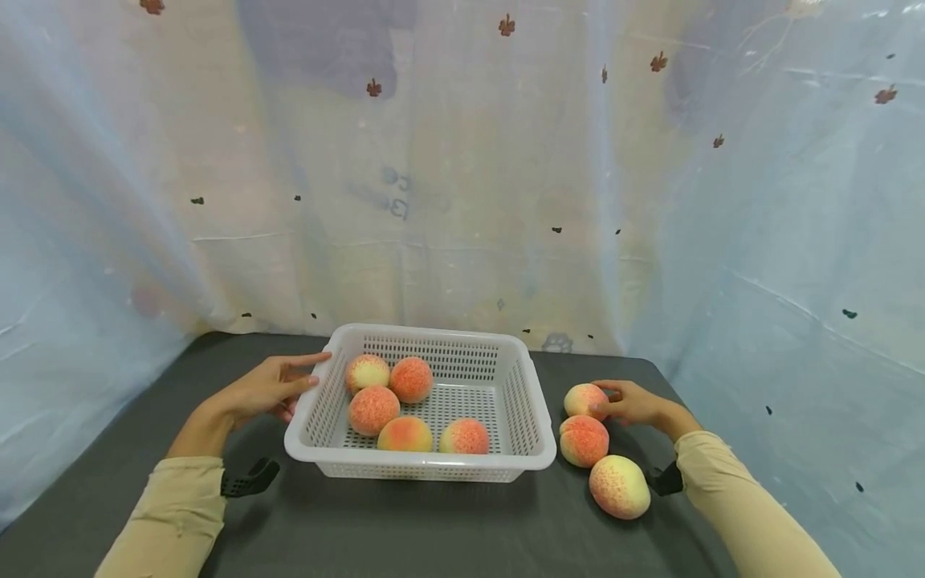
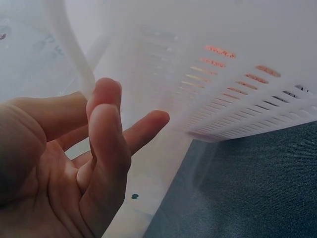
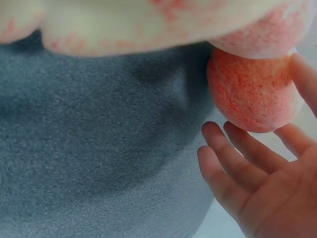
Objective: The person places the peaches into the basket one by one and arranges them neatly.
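Nearest peach (image 1: 619,486) lies loose on the table (image 1: 405,530). Right hand (image 1: 636,403) curls round the far peach (image 1: 584,400), grip probably light; it could roll. Left hand (image 1: 269,389), fingers straight, steadies the basket (image 1: 422,467) holding five peaches.

both arms in long tan sleeves (image 1: 173,514), kinda beige khaki fabric. hands bare. little black plastic camera mount (image 1: 249,479) sticking out at each wrist, cuff-side.
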The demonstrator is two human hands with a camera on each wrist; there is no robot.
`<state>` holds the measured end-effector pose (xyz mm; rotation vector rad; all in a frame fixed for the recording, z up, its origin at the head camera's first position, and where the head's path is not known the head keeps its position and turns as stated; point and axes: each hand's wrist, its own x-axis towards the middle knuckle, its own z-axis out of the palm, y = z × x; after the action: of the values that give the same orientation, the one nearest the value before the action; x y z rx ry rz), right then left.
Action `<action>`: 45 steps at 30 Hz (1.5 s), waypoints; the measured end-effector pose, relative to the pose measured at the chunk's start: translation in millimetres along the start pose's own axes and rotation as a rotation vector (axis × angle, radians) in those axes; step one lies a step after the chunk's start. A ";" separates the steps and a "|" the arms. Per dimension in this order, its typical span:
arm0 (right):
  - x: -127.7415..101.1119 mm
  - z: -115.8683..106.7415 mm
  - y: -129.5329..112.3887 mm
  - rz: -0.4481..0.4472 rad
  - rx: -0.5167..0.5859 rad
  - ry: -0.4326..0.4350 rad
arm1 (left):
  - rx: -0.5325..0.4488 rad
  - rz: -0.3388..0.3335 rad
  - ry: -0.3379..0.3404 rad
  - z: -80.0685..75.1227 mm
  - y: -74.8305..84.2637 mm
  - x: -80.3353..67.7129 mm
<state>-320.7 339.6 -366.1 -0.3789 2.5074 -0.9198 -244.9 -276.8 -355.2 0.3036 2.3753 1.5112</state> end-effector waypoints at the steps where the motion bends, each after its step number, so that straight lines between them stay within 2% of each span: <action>1: 0.2 -0.5 -0.8 0.004 0.001 -0.005 | 0.000 -0.002 0.001 -0.2 0.2 -0.3; 12: 5.1 -4.6 -13.8 0.030 -0.039 -0.040 | 0.012 -0.013 0.021 0.3 0.9 -0.2; 19: 6.3 -5.9 -19.2 0.003 -0.095 0.008 | -0.001 -0.004 0.011 0.9 1.1 0.5; 26: 2.3 -13.0 -19.2 0.014 0.004 0.085 | -0.002 -0.003 0.010 2.1 1.8 0.1; 31: -1.9 -17.8 -24.2 -0.029 0.070 0.113 | -0.005 -0.004 0.020 0.9 1.4 -1.2; 45: -10.9 -21.1 -51.1 -0.140 0.113 0.131 | -0.007 0.004 0.011 2.3 1.6 -2.6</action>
<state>-316.4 317.5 -314.4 -0.4762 2.5571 -1.1709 -241.6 -275.0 -354.3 0.2992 2.3790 1.5270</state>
